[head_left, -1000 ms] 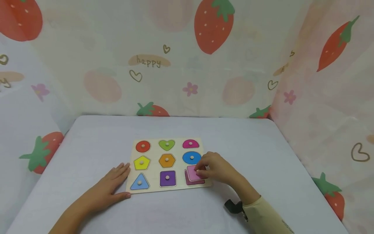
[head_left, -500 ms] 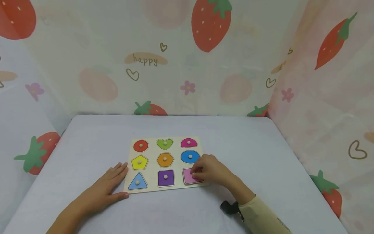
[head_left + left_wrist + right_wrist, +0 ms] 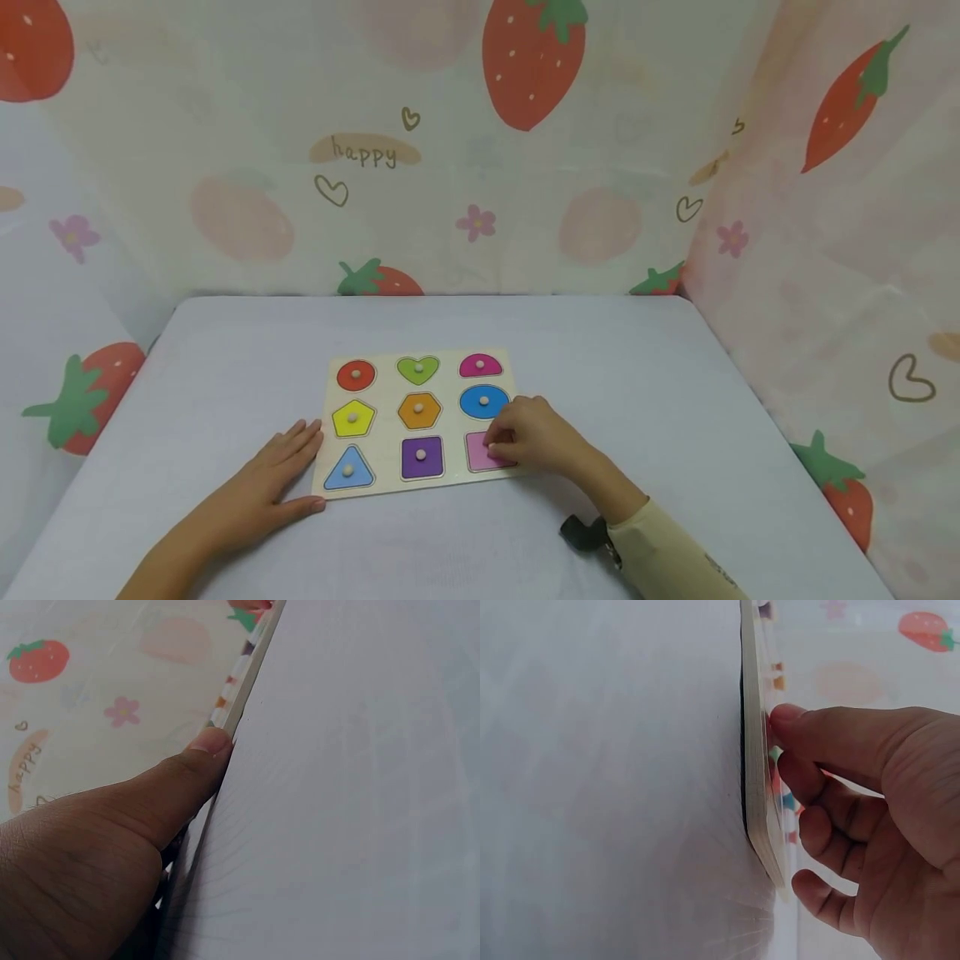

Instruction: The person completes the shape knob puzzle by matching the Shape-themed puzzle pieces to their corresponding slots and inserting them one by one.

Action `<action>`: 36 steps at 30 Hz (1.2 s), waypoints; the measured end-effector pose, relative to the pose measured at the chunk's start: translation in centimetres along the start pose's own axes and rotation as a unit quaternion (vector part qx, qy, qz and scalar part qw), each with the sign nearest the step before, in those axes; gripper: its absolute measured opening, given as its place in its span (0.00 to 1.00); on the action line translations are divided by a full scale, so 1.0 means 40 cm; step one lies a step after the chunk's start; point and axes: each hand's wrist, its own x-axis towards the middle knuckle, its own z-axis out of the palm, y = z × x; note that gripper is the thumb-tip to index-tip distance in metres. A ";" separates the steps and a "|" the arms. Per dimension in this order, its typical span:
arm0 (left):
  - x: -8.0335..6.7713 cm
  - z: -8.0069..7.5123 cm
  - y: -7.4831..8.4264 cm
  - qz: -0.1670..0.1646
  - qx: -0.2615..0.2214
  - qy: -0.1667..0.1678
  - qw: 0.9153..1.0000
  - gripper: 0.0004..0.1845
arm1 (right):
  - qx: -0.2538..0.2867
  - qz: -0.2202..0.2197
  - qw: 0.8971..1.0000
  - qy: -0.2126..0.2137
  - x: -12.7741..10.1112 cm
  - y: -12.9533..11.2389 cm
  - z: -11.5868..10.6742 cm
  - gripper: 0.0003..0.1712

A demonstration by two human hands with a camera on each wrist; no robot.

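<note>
A wooden knobbed puzzle board [image 3: 385, 379] lies on the table, filled with coloured shape pieces. At its near right corner, the pink rectangular puzzle piece [image 3: 476, 454] lies flat in its recess, partly covered by my right hand [image 3: 538, 437]. My right thumb and index finger pinch at its knob, which they hide. In the right wrist view, the other fingers of my right hand [image 3: 885, 810] curl loosely just above the board. My left hand [image 3: 258, 487] rests with straight fingers along the board's left edge, and its thumb [image 3: 187, 769] touches the near left corner.
Around the pink piece sit a purple square [image 3: 422, 467], a blue oval [image 3: 472, 402] and an orange hexagon [image 3: 408, 412]. A blue triangle [image 3: 348, 481] is nearest my left hand. Strawberry-printed cloth [image 3: 480, 167] stands behind the white table [image 3: 600, 342]. A black device [image 3: 581, 533] hangs at my right wrist.
The pink piece was raised and tilted over its darker recess; my right hand has lowered it flat into place. My left hand stays at the board's edge. The head view has shifted slightly.
</note>
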 end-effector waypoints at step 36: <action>0.002 0.011 -0.009 -0.009 0.004 -0.002 1.000 0.55 | 0.006 0.045 0.999 0.008 -0.001 -0.019 0.017 0.09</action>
